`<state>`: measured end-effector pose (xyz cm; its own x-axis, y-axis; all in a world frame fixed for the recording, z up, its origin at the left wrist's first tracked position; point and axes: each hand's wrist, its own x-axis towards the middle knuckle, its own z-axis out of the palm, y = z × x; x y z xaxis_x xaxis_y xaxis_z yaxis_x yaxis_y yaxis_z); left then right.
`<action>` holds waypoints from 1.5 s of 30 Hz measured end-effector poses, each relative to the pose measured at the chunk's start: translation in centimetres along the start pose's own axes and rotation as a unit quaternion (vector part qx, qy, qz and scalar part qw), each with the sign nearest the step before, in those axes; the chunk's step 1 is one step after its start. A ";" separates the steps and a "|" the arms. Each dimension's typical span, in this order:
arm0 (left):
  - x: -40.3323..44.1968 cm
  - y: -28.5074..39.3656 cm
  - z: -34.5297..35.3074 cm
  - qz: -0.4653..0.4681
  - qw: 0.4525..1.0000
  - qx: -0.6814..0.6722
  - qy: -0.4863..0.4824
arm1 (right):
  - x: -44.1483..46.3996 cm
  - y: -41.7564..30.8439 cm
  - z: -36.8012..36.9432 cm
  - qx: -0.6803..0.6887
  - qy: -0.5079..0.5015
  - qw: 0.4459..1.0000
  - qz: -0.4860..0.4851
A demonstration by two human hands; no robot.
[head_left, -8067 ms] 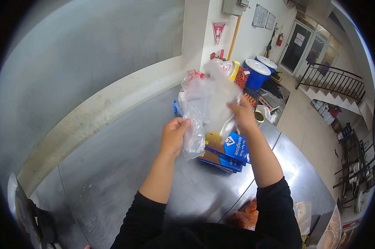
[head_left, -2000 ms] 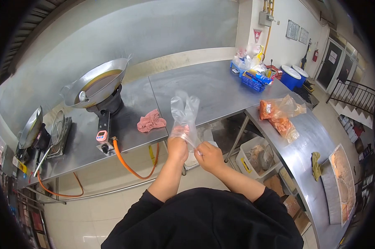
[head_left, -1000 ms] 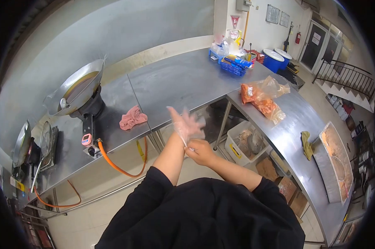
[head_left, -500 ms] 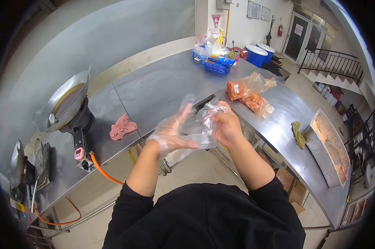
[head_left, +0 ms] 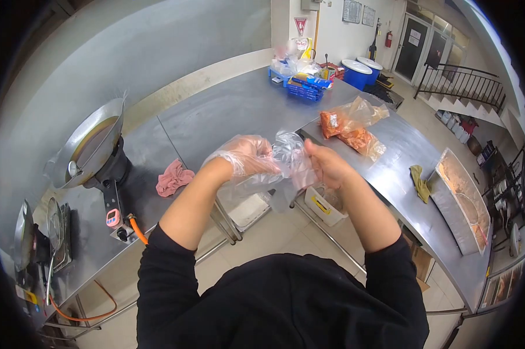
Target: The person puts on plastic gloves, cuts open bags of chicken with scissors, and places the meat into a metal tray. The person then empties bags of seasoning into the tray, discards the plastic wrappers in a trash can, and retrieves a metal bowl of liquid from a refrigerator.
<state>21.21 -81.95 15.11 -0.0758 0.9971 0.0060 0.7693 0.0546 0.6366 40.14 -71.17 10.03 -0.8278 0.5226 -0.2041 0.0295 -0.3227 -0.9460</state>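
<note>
My left hand (head_left: 252,158) wears a clear disposable plastic glove, bunched at the wrist. Its fingers are closed on a second clear plastic glove (head_left: 290,150), crumpled and partly hanging down between my hands. My right hand (head_left: 327,165) is bare at the back and wrist. Its thumb is raised apart, and its fingertips reach into or behind the loose plastic, where they are partly hidden. Both hands are in the air over the near edges of the steel tables.
Plastic bags of orange-red food (head_left: 355,132) lie on the right table (head_left: 402,174), near a green cloth (head_left: 419,183) and a large metal tray (head_left: 457,203). Leftward are a pink cloth (head_left: 174,178) and a wok (head_left: 91,139) on a burner. A white container (head_left: 323,208) stands below.
My gloved left hand has gone from spread fingers to closing on the loose plastic glove. My right hand has loosened its grip on that glove, its thumb now raised.
</note>
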 end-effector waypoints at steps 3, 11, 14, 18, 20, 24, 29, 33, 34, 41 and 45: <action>-0.7 1.3 -1.5 -0.029 0.997 0.056 -0.037 | 0.7 -1.7 0.0 -0.178 0.012 0.984 0.017; 1.1 -3.7 -5.5 -0.028 0.989 0.008 -0.144 | 1.5 -1.9 -0.7 -0.155 -0.085 0.984 -0.026; 2.4 -6.8 -6.4 -0.031 0.997 0.064 -0.030 | 2.0 -0.7 0.4 -0.170 -0.057 0.983 -0.041; 0.9 -7.0 -7.5 -0.031 0.955 0.052 0.289 | 3.5 1.8 1.3 -0.220 -0.002 0.974 -0.057; -1.7 -4.8 -7.6 -0.041 0.955 -0.009 0.293 | 3.2 2.5 3.2 -0.253 0.037 0.965 -0.068; -5.6 -3.1 -2.6 0.004 0.997 -0.059 -0.053 | 3.1 4.9 6.0 -0.188 0.093 0.975 -0.070; -3.5 -5.3 3.4 -0.078 0.948 -0.246 -0.186 | 0.9 5.3 8.6 -0.022 0.151 0.985 -0.078; -2.2 -6.1 5.0 -0.033 0.966 -0.233 -0.107 | -0.1 5.8 5.7 -0.006 0.075 0.994 -0.075; -2.3 -5.2 4.7 -0.008 0.976 -0.203 -0.078 | -0.4 5.9 5.0 -0.061 0.058 0.992 -0.091; -1.4 1.0 5.9 -0.063 0.975 -0.114 -0.178 | -3.2 6.5 2.4 -0.192 0.096 0.970 -0.112; 0.9 2.0 9.3 0.027 0.953 -0.181 -0.240 | -6.5 6.2 1.0 0.012 0.099 0.990 -0.098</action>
<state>28.54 -80.42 9.19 0.3232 0.9118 -0.2531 0.4887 0.0682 0.8698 45.18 -77.35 5.75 -0.6902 0.7207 -0.0647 -0.1358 -0.2168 -0.9667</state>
